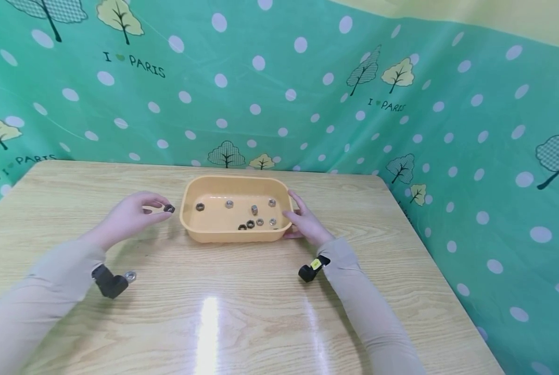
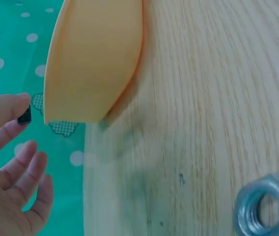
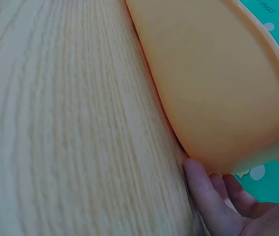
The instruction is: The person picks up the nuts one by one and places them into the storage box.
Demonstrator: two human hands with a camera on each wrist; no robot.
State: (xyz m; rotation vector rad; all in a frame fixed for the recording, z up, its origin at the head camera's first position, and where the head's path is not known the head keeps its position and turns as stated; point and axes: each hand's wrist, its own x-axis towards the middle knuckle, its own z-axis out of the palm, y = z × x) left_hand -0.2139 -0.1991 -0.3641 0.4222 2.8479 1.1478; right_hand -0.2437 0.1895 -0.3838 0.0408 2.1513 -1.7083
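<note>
My left hand point(image 1: 136, 214) pinches a dark nut point(image 1: 169, 208) between thumb and forefinger, off the left end of a light-orange plastic tray point(image 1: 234, 237). In the left wrist view the dark nut point(image 2: 25, 116) sits at the fingertips, apart from the tray point(image 2: 95, 59), while the other fingers curl loosely. My right hand point(image 1: 307, 224) grips the tray's right end, its thumb over the rim and its fingers against the outer wall point(image 3: 218, 98). Inside the tray lie several silver and dark nuts, among them a silver nut point(image 1: 254, 210) near the middle.
A single silver nut point(image 1: 130, 276) lies on the wooden table point(image 1: 251, 312) beside the left wrist's black camera mount point(image 1: 110, 284). Another mount point(image 1: 313, 269) is strapped to the right wrist. Behind the table and along its right side hangs a green dotted cloth point(image 1: 261, 99).
</note>
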